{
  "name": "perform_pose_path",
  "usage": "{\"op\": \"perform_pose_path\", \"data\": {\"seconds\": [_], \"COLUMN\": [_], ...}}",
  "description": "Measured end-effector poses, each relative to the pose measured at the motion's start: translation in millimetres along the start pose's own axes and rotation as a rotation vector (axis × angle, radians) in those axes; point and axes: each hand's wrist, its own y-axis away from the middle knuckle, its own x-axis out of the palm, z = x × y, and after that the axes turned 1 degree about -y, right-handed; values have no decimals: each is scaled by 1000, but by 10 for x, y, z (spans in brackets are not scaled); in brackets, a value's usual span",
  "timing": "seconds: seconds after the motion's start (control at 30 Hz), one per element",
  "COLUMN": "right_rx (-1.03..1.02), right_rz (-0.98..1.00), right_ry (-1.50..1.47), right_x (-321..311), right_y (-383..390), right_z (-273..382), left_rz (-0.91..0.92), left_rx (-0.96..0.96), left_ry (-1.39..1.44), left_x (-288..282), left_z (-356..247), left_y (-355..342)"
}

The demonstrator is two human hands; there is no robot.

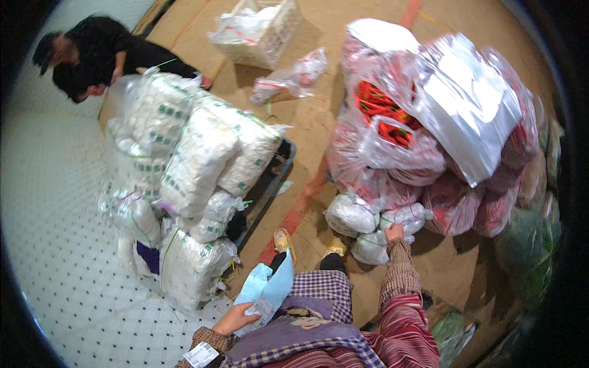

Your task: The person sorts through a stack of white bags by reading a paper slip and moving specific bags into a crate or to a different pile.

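Down at the lower edge, the person's left hand (236,318) pinches a pale blue sheaf of papers (268,291) between thumb and fingers, a white printed slip hanging among them, held up near the waist. The right hand (393,233), at the end of a sleeve in red stripes and brown check, reaches forward and rests on a small clear plastic bag tied at the neck (402,218); whether its fingers have closed on the plastic I cannot tell, since the hand is small and a little blurred. That bag lies on the brown floor (307,116) at the foot of a tall heap of clear plastic sacks stuffed with red chillies (417,122), beside other whitish bags. Yellow sandals (283,240) show just below the heap. To the left stands a stack of white bales with green markings (190,159), on the edge of the white tiled floor (61,233). Beyond it another person in dark clothes (92,52) bends over.
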Motion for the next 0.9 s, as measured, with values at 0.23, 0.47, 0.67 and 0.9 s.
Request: {"op": "perform_pose_path", "data": {"seconds": [0.23,0.47,0.67,0.9], "right_rx": [-204,-41,-180,-719], "right_rz": [-97,57,345,-128], "right_ry": [151,128,139,98], "right_x": [527,824,1177,1235], "right_y": [373,1121,1577,1553], "right_z": [558,2205,3552,5114], "left_rz": [34,-117,-303,-315], "left_rx": [153,305,348,234], "left_ry": [67,269,308,613], "left_x": [-416,-1353,-2307,-2523], "left_z": [188,630,819,1234], "left_y": [-184,-340,-96,189]}}
